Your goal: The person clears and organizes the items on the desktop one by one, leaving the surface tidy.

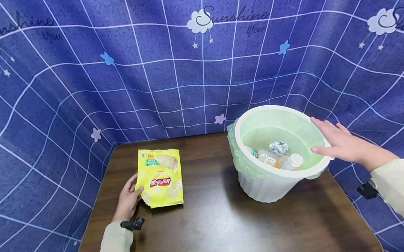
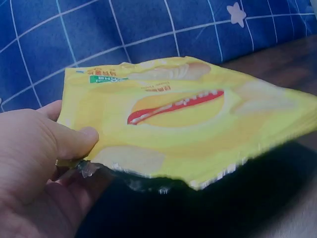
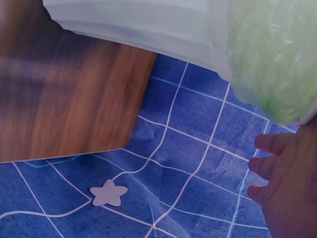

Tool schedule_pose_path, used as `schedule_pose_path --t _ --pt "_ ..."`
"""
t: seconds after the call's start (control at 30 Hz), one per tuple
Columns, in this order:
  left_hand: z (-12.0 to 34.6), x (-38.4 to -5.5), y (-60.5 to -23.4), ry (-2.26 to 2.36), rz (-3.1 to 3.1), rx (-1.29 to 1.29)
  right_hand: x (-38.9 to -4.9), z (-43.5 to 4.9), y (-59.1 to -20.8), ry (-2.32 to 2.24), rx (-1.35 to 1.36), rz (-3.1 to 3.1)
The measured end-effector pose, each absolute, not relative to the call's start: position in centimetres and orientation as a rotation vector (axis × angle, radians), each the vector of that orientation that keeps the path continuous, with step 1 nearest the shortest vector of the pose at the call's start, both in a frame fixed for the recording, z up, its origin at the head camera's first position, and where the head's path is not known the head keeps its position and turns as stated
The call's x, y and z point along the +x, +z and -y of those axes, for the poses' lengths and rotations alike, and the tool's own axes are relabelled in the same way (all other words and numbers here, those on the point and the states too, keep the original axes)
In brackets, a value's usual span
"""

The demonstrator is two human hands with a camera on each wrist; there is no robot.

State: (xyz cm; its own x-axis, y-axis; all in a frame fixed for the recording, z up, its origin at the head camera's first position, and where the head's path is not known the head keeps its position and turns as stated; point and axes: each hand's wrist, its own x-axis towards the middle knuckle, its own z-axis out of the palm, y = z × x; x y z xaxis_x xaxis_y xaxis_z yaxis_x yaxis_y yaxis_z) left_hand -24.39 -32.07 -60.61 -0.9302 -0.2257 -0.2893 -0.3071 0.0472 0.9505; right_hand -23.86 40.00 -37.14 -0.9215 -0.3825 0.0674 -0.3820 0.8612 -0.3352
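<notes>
My left hand [image 1: 127, 198] pinches the lower left side of a yellow Lay's chip bag [image 1: 160, 195], thumb on top and fingers behind. In the left wrist view the chip bag [image 2: 193, 144] spreads out from the thumb, its torn-looking near edge over a dark shadow. At the right, my right hand [image 1: 343, 142] lies at the rim of a white trash bin [image 1: 263, 187], fingers extended and thumb over the rim. In the right wrist view, three fingertips [image 3: 265, 168] show beside the green liner [image 3: 272, 59]. Inside the bin are plastic bottles [image 1: 288, 162] and a crumpled foil ball [image 1: 279, 148].
The bin stands on a brown wooden table [image 1: 206, 223] with rounded corners. A blue curtain [image 1: 172, 67] with white grid lines, clouds and stars hangs behind the table and along both sides.
</notes>
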Motion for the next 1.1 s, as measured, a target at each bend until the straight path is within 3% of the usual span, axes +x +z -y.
schedule_pose_path --t 0.33,1.1 --pt "30.1 -26.9 -56.5 2.294 -2.105 -0.501 -23.7 -39.9 -36.9 -0.530 -0.603 -3.029" --pt "20.1 -33.3 -41.2 2.582 -1.980 -0.107 -23.6 -39.7 -36.7 -0.536 -0.615 -3.019"
